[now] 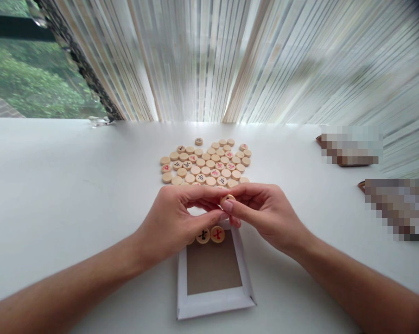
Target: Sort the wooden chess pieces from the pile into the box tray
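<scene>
A round wooden game piece [227, 198] is pinched between the fingertips of my left hand [174, 220] and my right hand [261, 208], held just above a shallow white cardboard box [212, 304]. Two pieces lie in the box's far end, one with a black mark [203, 235] and one with a red mark [217, 234]. Beyond my hands a cluster of several wooden discs [206, 162] lies on the white table [73, 185]; some show red or black characters, others are blank side up.
A window with vertical blinds [230, 60] runs along the table's far edge, with greenery outside at the left. Two blurred-out items [352, 146] [397, 208] sit at the table's right side.
</scene>
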`<state>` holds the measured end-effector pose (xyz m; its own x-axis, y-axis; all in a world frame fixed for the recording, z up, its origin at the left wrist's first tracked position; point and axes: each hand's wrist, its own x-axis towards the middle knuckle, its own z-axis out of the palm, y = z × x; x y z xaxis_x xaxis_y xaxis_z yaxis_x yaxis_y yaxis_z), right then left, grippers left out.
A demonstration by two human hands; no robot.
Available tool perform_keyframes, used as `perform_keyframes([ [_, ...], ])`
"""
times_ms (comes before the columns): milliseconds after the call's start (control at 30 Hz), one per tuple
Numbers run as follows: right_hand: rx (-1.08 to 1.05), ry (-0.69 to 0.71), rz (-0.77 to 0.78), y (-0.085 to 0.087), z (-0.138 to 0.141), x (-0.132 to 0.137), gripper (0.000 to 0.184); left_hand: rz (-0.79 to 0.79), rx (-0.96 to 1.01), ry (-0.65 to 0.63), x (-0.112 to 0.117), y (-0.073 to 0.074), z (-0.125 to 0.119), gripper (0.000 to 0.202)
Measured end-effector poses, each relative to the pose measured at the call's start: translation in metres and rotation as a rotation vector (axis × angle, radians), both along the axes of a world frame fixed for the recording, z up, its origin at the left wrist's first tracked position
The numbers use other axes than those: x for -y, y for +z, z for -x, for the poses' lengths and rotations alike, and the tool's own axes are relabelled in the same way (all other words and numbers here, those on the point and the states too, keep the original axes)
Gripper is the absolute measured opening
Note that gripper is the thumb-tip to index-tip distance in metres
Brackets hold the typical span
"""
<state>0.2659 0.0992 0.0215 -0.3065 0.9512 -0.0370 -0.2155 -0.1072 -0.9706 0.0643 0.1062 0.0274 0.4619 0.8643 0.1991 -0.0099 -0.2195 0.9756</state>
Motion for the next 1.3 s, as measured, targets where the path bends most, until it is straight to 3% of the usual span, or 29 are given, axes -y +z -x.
perform_keyframes([
  [233, -0.017, 0.067, -0.067, -0.002, -0.006, -0.002, 0.029, 0.1, 0.113, -0.017, -0.003, 0.002, 0.0, 0.033],
  [400, 0.002, 0.094, -0.121, -0.007, -0.01, -0.003, 0.019, 0.158, 0.139, -0.011, -0.004, 0.004, -0.001, 0.031],
  [667, 0.066, -0.001, -0.141, 0.001, -0.005, -0.001, 0.019, 0.143, 0.083, 0.008, -0.002, 0.005, -0.002, 0.025],
  [1000, 0.097, -0.048, -0.083, 0.003, -0.003, 0.001, 0.021, 0.069, 0.014, 0.034, 0.0, 0.004, -0.001, 0.02],
  [1300, 0.037, 0.005, -0.032, 0.004, -0.004, 0.0, 0.026, 0.11, 0.068, -0.019, 0.001, 0.005, -0.003, 0.025],
])
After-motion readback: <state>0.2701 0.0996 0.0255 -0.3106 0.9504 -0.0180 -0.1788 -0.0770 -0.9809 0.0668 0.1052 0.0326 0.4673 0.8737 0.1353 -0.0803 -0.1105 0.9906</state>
